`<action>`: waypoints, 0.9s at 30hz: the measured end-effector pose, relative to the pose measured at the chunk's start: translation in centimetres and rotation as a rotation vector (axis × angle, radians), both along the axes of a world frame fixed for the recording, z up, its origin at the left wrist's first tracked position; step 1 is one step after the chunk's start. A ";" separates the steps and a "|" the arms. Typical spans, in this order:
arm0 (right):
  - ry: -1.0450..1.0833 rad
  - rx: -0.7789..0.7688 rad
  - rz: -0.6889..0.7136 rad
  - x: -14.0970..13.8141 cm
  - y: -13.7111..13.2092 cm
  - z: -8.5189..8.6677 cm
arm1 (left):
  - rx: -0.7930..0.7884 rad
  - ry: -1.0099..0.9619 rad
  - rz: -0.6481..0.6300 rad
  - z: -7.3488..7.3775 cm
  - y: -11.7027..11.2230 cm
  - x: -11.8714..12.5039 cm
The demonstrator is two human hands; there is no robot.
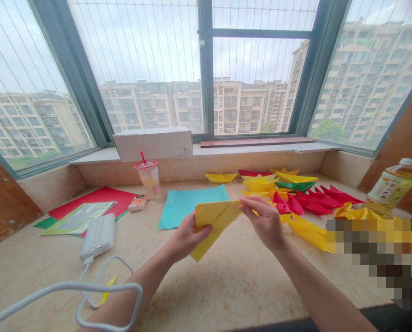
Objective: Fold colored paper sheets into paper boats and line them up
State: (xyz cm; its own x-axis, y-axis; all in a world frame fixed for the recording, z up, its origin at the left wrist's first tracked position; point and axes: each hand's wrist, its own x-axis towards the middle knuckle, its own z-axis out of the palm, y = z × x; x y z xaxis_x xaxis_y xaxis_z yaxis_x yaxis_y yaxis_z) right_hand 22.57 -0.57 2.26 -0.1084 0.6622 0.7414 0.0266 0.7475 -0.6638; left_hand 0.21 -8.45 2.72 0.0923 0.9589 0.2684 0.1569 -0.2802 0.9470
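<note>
Folded yellow paper (217,222) is raised in front of you, over the counter (209,295). Your left hand (188,236) holds its left edge, thumb on the near face; your right hand (263,219) pinches the upper right tip. Room to move runs below, down to the counter's front edge. Tighter elsewhere: blue sheet (185,203) just behind, paper boats (316,203) to the right, power bank (99,234) and looped cable (102,287) to the left.
</note>
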 end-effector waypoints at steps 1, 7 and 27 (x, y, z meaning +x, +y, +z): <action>0.020 -0.028 0.036 0.0 0.0 0.0 | -0.018 -0.023 0.006 0.1 0.0 -0.1; 0.096 -0.254 0.195 -0.1 0.5 0.0 | -0.039 -0.031 0.068 -0.1 0.5 -0.3; 0.261 -0.492 0.097 0.5 1.3 0.9 | 0.307 -0.093 0.163 -0.2 1.3 -1.4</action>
State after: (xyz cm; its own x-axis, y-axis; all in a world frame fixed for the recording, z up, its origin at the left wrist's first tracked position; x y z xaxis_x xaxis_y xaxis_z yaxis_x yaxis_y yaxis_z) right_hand 23.08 0.75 3.16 -0.0402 0.9329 0.3579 -0.2389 0.3389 -0.9100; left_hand -1.19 -7.11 2.53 -0.0933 0.8325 0.5460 0.1394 -0.5321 0.8351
